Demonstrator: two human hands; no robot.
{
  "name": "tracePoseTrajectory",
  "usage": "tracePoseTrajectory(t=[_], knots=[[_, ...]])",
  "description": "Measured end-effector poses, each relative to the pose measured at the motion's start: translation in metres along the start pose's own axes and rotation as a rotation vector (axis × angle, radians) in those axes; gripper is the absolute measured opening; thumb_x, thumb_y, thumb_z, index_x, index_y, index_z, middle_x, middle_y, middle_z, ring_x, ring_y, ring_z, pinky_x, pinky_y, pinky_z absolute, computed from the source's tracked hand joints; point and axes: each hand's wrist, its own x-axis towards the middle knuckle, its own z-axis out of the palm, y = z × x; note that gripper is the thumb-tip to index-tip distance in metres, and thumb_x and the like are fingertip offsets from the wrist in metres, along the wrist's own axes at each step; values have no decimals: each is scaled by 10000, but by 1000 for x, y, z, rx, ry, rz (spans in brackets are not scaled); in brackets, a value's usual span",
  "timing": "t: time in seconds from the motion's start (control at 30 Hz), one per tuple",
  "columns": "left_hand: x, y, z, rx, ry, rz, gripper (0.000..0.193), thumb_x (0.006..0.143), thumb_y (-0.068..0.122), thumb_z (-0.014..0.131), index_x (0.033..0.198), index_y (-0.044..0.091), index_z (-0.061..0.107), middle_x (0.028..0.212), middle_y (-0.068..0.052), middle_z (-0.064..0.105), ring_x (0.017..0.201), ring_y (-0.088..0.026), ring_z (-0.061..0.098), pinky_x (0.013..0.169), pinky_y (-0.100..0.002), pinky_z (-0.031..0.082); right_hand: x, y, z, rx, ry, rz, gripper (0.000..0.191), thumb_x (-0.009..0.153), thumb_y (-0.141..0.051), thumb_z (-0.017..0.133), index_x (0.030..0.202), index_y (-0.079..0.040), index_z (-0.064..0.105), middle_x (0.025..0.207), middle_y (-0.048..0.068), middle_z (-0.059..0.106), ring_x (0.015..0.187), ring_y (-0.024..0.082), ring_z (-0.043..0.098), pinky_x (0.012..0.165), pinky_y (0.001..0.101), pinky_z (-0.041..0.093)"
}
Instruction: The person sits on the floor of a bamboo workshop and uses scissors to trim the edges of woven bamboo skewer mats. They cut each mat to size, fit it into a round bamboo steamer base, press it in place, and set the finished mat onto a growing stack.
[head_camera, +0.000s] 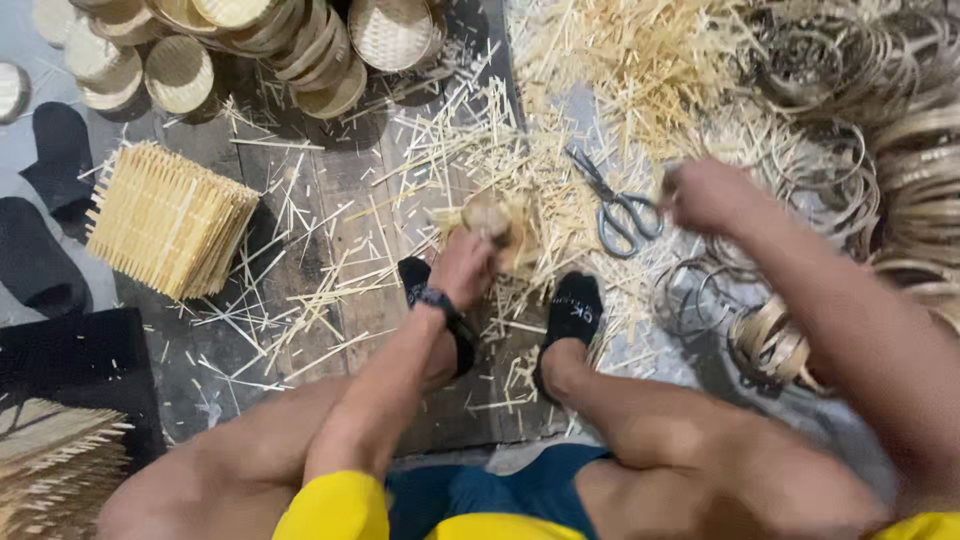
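Note:
I sit on the floor with my feet in black socks. My left hand (463, 262) grips a small round woven bamboo piece (497, 222) held low over the scattered splints. A dark band is on that wrist. My right hand (706, 193) is raised to the right, its fingers pinched on a thin bamboo strip (667, 180); the motion is blurred. Grey scissors (618, 208) lie on the splints between the two hands.
A stack of square woven bamboo mats (170, 220) lies at the left. Several round woven baskets (300, 45) are piled at the top. Coiled bamboo rings (900, 130) crowd the right side. Loose splints (640, 60) cover the wooden floor.

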Motion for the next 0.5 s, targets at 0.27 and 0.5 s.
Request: tracePoseTrajectory(t=[0.27,0.5], knots=[[-29,10,12,-79,45,-485,610,811,330,826,1267,55,530,1209,-209,559,1177,-427,523,1036,-530,448,71,14,147,300,350,32,520,772,-302,820,1152,20,672,1217,289,634,1125,461,607,947,522,501],[9,-5,58,-253,271,-597,1093,797,206,859,1614,16,159,1568,-345,293,1445,-498,306,1193,-538,292,124,-4,171,411,165,135,672,557,-55,863,1165,46,595,1112,292,657,1001,446,652,895,493,541]])
